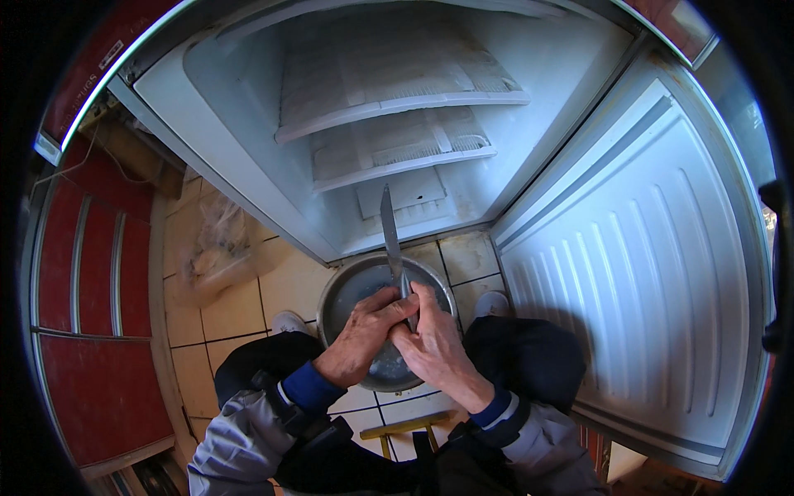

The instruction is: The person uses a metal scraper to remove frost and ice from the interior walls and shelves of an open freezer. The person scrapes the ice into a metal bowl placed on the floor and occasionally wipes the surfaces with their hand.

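Note:
Both hands meet over a round metal basin (324, 297) of cloudy water on the floor. My left hand (366, 332) and my right hand (434, 341) close around the handle of a metal knife (389, 229), whose blade points away from me. The blade reaches past the basin's far rim towards an open refrigerator compartment (236, 118). Inside it, an upper shelf (403, 108) and a lower shelf (406, 172) look frosted. How each finger wraps the handle is partly hidden.
A ribbed white door (633, 291) stands open at the right. Red cabinet fronts (93, 397) line the left side. A clear plastic bag (217, 248) with unclear contents lies on the tiled floor (236, 310). A yellow-framed stool (403, 428) is beneath me.

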Motion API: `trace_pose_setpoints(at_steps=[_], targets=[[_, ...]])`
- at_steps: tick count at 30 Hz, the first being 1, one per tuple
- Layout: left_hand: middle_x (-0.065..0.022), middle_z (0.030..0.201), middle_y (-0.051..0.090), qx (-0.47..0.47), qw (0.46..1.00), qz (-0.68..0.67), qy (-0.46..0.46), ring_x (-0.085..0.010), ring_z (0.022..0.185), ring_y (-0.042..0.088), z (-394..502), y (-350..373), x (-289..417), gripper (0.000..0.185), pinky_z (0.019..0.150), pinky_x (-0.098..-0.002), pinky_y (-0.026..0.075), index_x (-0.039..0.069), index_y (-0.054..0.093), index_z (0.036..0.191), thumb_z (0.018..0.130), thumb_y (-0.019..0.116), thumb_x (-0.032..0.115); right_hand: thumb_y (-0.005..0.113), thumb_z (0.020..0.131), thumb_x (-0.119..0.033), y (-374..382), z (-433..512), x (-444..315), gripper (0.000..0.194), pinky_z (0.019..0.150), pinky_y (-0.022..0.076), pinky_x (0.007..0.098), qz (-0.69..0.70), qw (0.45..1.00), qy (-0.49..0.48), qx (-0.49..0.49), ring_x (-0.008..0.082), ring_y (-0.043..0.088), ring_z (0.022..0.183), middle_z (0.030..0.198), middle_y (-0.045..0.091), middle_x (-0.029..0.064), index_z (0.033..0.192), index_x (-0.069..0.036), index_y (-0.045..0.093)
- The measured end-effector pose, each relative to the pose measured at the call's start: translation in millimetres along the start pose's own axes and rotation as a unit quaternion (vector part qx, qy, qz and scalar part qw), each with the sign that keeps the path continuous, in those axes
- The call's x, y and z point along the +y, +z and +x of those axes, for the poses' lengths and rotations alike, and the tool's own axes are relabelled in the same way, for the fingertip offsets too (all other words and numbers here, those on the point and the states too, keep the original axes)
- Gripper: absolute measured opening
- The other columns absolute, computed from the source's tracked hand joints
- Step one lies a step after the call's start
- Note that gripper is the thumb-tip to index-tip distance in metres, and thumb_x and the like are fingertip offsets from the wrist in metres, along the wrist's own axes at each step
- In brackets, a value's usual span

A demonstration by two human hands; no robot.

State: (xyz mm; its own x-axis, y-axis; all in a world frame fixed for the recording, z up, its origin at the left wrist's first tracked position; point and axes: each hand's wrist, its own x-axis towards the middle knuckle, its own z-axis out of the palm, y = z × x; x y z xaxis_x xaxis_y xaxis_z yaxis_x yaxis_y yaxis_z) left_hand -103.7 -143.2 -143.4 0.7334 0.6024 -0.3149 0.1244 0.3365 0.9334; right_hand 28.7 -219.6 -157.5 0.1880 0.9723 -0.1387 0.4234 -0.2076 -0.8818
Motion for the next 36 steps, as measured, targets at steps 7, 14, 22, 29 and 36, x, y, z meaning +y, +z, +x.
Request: trace_pose_setpoints(at_steps=[7, 14, 22, 29, 36], targets=[[-0.0082, 0.103, 0.059, 0.064, 0.998, -0.020, -0.013, -0.0172, 0.094, 0.055, -5.8, 9.7, 8.8, 0.029, 0.087, -0.0308, 0.045, -0.001, 0.063, 0.110, 0.100, 0.053, 0.024, 0.065, 0.087, -0.010, -3.9, -2.2, -5.8, 0.060, 0.074, 0.0537, 0.0441, -0.003, 1.000, 0.004, 0.001, 0.0361, 0.068, 0.082, 0.093, 0.065, 0.0253, 0.136, 0.006, 0.035], [-0.0156, 0.129, 0.056, 0.004, 0.998, 0.010, -0.065, -0.0266, 0.114, 0.056, -2.5, 0.2, 11.8, 0.038, 0.099, -0.0347, 0.045, -0.001, 0.058, 0.131, 0.097, 0.056, 0.017, 0.066, 0.088, -0.021, -5.6, -1.6, -7.5, 0.065, 0.065, 0.0530, 0.0497, 0.011, 1.000, -0.022, 0.008, 0.0448, 0.067, 0.070, 0.077, 0.066, 0.0247, 0.137, 0.006, 0.033], [-0.0128, 0.125, 0.058, 0.083, 0.980, -0.133, -0.122, -0.0200, 0.113, 0.057, -9.7, 7.5, 19.3, 0.057, 0.096, -0.0329, 0.047, -0.007, 0.045, 0.139, 0.098, 0.062, 0.030, 0.066, 0.090, -0.023, -3.4, -6.9, -7.9, 0.064, 0.064, 0.0531, 0.0486, 0.028, 0.997, -0.074, 0.022, 0.0446, 0.067, 0.074, 0.084, 0.065, 0.0269, 0.137, 0.005, 0.033], [-0.0062, 0.111, 0.062, 0.089, 0.960, -0.209, -0.165, -0.0146, 0.102, 0.058, -10.8, 8.3, 23.2, 0.040, 0.089, -0.0288, 0.047, 0.001, 0.058, 0.127, 0.097, 0.060, 0.027, 0.068, 0.089, -0.019, -12.5, -10.1, -20.9, 0.068, 0.067, 0.0547, 0.0444, 0.082, 0.996, -0.038, -0.021, 0.0391, 0.068, 0.077, 0.094, 0.062, 0.0284, 0.139, 0.007, 0.030], [-0.0053, 0.107, 0.064, 0.100, 0.954, -0.226, -0.167, -0.0150, 0.098, 0.060, -11.7, 9.5, 22.9, 0.035, 0.088, -0.0308, 0.048, 0.002, 0.060, 0.119, 0.094, 0.058, 0.026, 0.070, 0.088, -0.025, -19.9, -9.6, -30.2, 0.073, 0.065, 0.0566, 0.0434, 0.122, 0.992, 0.001, -0.042, 0.0380, 0.070, 0.073, 0.088, 0.065, 0.0268, 0.139, 0.010, 0.031]])
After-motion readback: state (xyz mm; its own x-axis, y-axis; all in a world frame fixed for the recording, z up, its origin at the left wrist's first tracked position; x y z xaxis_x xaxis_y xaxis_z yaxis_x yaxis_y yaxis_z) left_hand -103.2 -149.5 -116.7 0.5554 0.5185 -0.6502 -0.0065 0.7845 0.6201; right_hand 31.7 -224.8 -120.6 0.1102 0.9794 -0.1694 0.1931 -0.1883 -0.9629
